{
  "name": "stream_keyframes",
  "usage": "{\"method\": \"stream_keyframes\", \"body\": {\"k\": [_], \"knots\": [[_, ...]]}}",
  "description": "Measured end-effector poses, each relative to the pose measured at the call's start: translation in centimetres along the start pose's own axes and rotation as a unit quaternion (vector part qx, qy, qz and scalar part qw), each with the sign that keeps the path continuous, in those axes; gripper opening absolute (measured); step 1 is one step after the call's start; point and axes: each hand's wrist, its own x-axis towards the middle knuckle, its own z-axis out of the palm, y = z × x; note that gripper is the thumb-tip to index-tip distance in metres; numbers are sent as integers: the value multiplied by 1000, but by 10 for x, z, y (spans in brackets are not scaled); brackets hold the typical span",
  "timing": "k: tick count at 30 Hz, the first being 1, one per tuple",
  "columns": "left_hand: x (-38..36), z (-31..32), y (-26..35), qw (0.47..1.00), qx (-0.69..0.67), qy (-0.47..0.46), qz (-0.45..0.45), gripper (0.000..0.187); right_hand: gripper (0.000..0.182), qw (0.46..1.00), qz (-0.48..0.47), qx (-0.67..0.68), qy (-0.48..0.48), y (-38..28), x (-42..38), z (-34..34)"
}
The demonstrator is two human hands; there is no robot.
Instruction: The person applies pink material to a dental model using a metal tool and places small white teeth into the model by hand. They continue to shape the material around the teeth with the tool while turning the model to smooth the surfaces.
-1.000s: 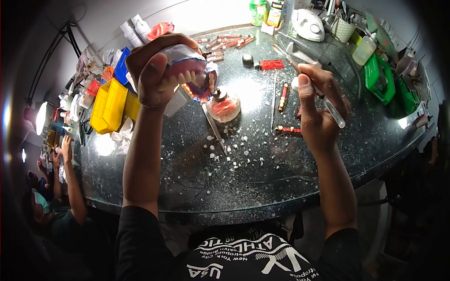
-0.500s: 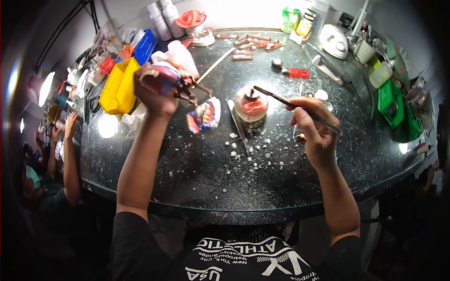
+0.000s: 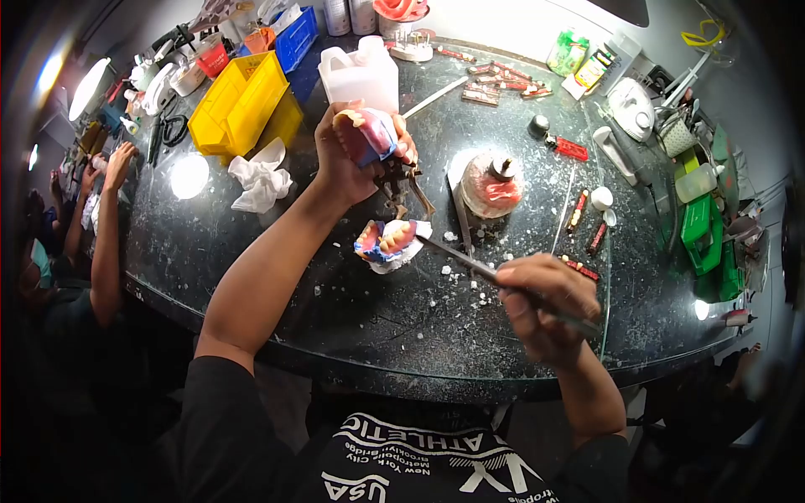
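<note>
My left hand [image 3: 337, 178] grips a dental articulator [image 3: 401, 178], raised above the bench with its jaws spread wide. One denture model [image 3: 366, 141], with pink wax, teeth and a blue edge, sits up by my fingers. The other toothed model [image 3: 387, 243] hangs lower, pink and blue on white plaster. In my right hand [image 3: 549, 300], a thin wax spatula [image 3: 470, 263] is held like a pen, its tip right at that lower model's right edge. A glass spirit lamp [image 3: 493, 197] with reddish contents stands between my hands, a second metal tool [image 3: 461, 214] lying beside it.
Crumpled tissue [image 3: 261, 178], a yellow bin [image 3: 236, 105] and a white jug [image 3: 359, 77] stand left and behind. Red wax sticks [image 3: 507, 80] lie at the back; a red lighter [image 3: 571, 148] is to the right. White crumbs dot the dark bench [image 3: 377, 327]. Another person's arm [image 3: 107, 235] is at far left.
The spatula tip has moved from the lamp's wick to the lower denture model. My left hand has turned the articulator and brought it rightward; the camera view has shifted as well.
</note>
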Motion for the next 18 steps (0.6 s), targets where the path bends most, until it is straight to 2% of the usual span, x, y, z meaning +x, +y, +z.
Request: {"method": "stream_keyframes", "body": {"k": [3,6,15,18], "knots": [[-1,0,1,1000,12,-4,-2,53,22,999,-3,-30,-31,-8,0,8],[-1,0,0,1000,25,-17,4,54,23,997,-36,-55,-30,-5,0,13],[-1,-1,0,1000,20,1,-1,56,23,995,-56,-68,-41,-5,-3,20],[-1,0,0,1000,9,8,-3,57,18,992,-95,-74,-44,-1,-1,22]]}}
